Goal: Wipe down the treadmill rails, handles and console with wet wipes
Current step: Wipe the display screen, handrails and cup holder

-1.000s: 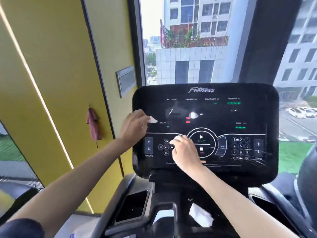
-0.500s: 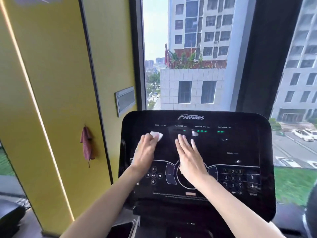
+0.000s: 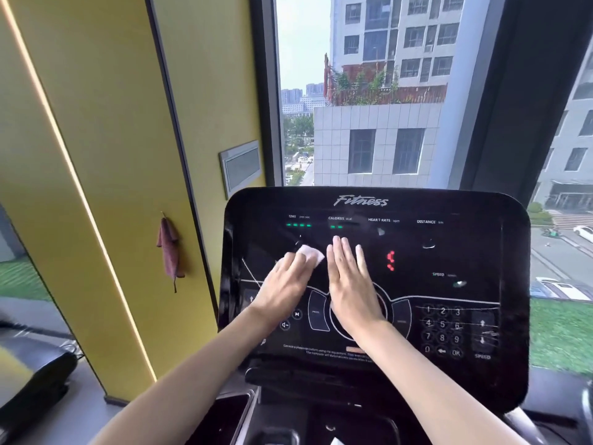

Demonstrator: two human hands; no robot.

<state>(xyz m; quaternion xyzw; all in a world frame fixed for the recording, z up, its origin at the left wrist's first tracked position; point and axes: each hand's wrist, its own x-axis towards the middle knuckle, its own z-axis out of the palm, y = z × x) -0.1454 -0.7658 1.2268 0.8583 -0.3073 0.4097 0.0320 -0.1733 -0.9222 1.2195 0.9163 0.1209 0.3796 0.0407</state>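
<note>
Console (image 3: 449,252) fills the view, black and glossy (green and red readouts lit). The left hand (image 3: 287,285) presses a white wet wipe (image 3: 310,254) against its upper left area, fingers seemingly flat rather than curled. The right hand (image 3: 351,284) lies just beside, palm down, fingers straight, holding nothing.

Console (image 3: 449,252) glossy black plastic, streaked; wet wipe (image 3: 309,253) white, soft, crumpled.
</note>
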